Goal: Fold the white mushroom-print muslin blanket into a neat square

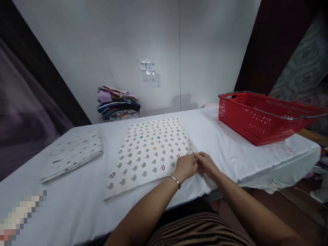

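A white cloth printed with grey and coloured mushrooms [151,153] lies folded flat on the white-covered table in front of me. At its right edge, my left hand [186,165] has its fingers closed on the cloth's border. Close beside it, my right hand [206,164] pinches the same edge, and the fingertips of both hands nearly meet. Exactly which layers the fingers hold is hidden. To the left lies a second folded white cloth with a sparse small print [74,152], apart from both hands.
A red plastic basket with metal handles [246,119] stands at the table's right end. Against the wall is a stack of folded fabrics [118,104]. Paper labels [150,80] hang on the wall. A blurred-out patch [20,215] covers the lower left corner.
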The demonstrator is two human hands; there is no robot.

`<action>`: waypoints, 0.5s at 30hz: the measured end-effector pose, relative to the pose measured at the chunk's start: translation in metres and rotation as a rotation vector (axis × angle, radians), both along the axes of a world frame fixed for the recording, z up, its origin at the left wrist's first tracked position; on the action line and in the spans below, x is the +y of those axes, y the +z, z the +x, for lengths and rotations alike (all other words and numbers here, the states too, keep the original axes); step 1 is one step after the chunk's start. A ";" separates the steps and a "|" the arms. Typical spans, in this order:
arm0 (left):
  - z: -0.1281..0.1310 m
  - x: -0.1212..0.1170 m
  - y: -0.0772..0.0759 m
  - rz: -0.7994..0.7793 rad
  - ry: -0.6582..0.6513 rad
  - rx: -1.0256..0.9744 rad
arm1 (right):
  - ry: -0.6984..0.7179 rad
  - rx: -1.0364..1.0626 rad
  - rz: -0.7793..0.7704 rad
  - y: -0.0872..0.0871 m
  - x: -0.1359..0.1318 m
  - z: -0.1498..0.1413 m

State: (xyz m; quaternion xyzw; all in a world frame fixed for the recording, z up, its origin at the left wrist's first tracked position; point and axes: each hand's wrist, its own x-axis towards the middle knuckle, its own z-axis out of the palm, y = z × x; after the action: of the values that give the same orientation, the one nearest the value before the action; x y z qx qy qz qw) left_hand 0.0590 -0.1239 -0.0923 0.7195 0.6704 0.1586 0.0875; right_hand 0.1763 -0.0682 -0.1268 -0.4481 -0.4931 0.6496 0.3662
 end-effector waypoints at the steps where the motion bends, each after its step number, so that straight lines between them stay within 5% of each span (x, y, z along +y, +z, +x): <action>1: 0.000 -0.001 -0.001 0.004 0.004 -0.036 | 0.004 0.004 -0.007 -0.001 0.001 0.000; 8: -0.028 -0.012 -0.005 -0.013 -0.004 -0.260 | 0.064 0.038 -0.080 -0.004 0.009 0.005; 15: -0.167 -0.069 -0.017 -0.005 0.450 0.144 | 0.113 -0.220 -0.088 -0.008 0.015 0.020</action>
State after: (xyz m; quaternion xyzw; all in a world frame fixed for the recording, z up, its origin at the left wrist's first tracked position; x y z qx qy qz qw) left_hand -0.1075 -0.1925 -0.1093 0.5613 0.8187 0.1210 0.0037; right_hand 0.1962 -0.0534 -0.1345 -0.5037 -0.5258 0.6371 0.2528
